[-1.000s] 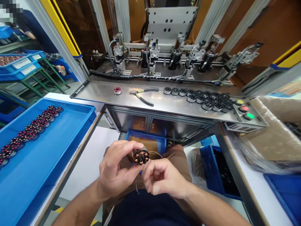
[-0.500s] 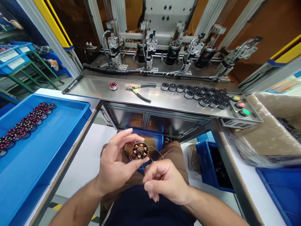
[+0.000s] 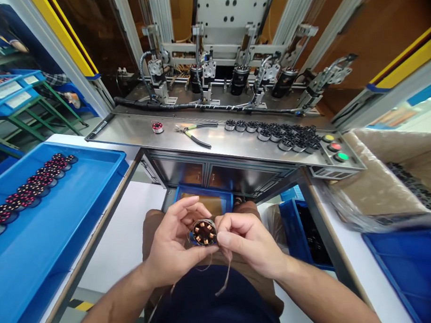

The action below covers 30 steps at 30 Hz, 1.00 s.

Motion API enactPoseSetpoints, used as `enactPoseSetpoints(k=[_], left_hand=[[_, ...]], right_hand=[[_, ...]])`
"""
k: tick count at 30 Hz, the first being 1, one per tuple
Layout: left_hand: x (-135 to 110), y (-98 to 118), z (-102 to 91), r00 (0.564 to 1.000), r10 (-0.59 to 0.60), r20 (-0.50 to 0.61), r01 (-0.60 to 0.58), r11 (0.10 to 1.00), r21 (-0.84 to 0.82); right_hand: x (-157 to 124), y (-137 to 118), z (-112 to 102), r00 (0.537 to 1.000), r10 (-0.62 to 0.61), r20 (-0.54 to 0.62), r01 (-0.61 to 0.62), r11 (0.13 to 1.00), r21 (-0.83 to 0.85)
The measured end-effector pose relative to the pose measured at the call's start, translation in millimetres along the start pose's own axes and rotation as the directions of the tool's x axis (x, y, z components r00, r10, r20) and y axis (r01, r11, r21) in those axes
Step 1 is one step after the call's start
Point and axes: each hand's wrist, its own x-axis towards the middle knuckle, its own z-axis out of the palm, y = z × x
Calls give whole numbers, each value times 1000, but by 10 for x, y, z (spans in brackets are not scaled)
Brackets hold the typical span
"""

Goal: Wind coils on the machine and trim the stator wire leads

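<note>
Between the thumb and fingers of my left hand (image 3: 174, 240) is a round motor stator (image 3: 205, 233), its copper windings facing up. My right hand (image 3: 248, 240) is closed in a pinch at the stator's right edge, on the copper wire ends (image 3: 227, 269) that hang down below the fingers. Another thin wire curves out under the stator. Both hands are above my lap. On the metal ledge ahead lie pliers (image 3: 196, 133) with black and green handles, and left of them a single stator with red parts (image 3: 158, 128).
Several black stator cores (image 3: 285, 135) stand in rows on the ledge, beside yellow, red and green buttons (image 3: 335, 148). A blue tray (image 3: 79, 204) at left holds several wound stators. A winding machine (image 3: 229, 52) rises behind the ledge. A plastic-lined box (image 3: 371, 175) stands at right.
My right hand has moved up to the stator's edge and gathered the wire ends, which were spread loose before. The stator has come slightly lower in my left hand.
</note>
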Motion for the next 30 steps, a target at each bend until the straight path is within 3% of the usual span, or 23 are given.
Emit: enactPoseSetpoints(k=[4,7,12,17,20,25,30], left_hand=[[34,30,-19,998,-64,14,65,994,-90],[54,58,-58,998,-52,37,56,990,-130],[24,53,-119,995,88,46,-90,995,42],[-4,70,-148,950,272,152,-303,922,241],[-12,98,-142,938,293,187,-337,899,280],[-55,113,-131,978,179,110,-201,951,236],[-34,64,-142,998,-45,53,46,999,-21]], right_hand=[[-54,56,-51,997,-47,58,50,998,-48],[-93,122,-85,992,-78,100,94,980,-173],[-97,158,-170,994,-85,71,105,934,-341],[-34,-26,-144,956,-291,-42,252,885,-392],[13,-92,-28,953,-303,-27,269,882,-387],[31,-9,111,958,-280,-66,251,925,-284],[4,145,132,930,-328,-165,288,931,-224]])
